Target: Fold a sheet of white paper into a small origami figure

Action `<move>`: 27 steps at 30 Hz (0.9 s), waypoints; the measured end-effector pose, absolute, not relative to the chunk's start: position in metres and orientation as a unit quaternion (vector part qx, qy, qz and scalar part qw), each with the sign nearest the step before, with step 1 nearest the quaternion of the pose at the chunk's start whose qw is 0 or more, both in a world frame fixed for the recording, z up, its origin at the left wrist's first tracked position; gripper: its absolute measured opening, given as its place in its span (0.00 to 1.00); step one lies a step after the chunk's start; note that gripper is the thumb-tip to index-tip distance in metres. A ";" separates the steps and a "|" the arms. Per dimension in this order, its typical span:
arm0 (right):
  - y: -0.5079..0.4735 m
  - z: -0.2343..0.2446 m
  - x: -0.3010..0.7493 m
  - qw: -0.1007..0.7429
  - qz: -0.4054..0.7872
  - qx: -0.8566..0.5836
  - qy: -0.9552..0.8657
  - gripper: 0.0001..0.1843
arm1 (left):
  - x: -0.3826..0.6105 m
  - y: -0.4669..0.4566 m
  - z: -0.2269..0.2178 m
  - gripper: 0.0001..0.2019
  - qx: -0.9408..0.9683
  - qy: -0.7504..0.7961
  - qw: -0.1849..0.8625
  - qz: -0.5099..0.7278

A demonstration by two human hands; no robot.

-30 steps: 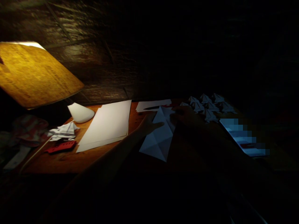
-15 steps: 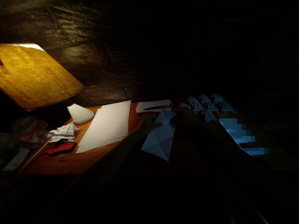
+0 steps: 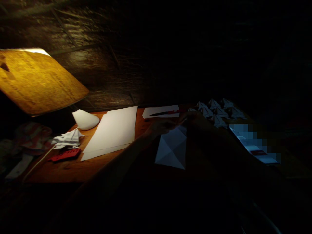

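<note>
A creased sheet of white paper (image 3: 172, 148) hangs between my hands over the dim middle of the table, its lower half showing diagonal fold lines. My left hand (image 3: 162, 126) is closed on the upper left part of the paper. At the upper right edge my right hand (image 3: 193, 117) pinches it, though deep shadow hides most of those fingers. The top of the paper is covered by both hands. Just beyond my right hand stand several folded paper figures (image 3: 220, 112) in a cluster.
On the wooden table (image 3: 56, 174) lie a stack of white paper (image 3: 113, 130), a knife (image 3: 164, 113) on smaller sheets (image 3: 148, 112), a red object (image 3: 65, 155) and a crumpled-looking folded paper (image 3: 69, 138). A lamp base (image 3: 85, 120) stands left, a glowing screen (image 3: 258, 152) right.
My hands have come closer together at the top of the paper. The paper's upper part is now gathered under the fingers, and its lower part has swung slightly right.
</note>
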State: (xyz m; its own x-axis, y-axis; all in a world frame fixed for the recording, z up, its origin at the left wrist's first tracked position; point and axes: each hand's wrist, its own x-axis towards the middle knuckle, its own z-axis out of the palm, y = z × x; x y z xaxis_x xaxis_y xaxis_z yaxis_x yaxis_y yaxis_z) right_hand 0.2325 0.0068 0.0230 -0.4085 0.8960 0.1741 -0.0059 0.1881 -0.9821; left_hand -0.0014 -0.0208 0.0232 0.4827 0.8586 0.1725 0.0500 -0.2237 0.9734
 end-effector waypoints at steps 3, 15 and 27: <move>0.007 0.022 0.231 0.410 0.543 -0.309 -0.664 0.08 | 0.001 -0.018 0.017 0.15 0.660 0.328 0.559 0.380; 0.009 0.018 0.226 0.423 0.520 -0.351 -0.654 0.18 | 0.005 -0.011 0.009 0.22 0.659 0.356 0.531 0.398; 0.004 0.019 0.226 0.408 0.486 -0.384 -0.671 0.24 | 0.003 -0.025 0.025 0.33 0.643 0.309 0.616 0.334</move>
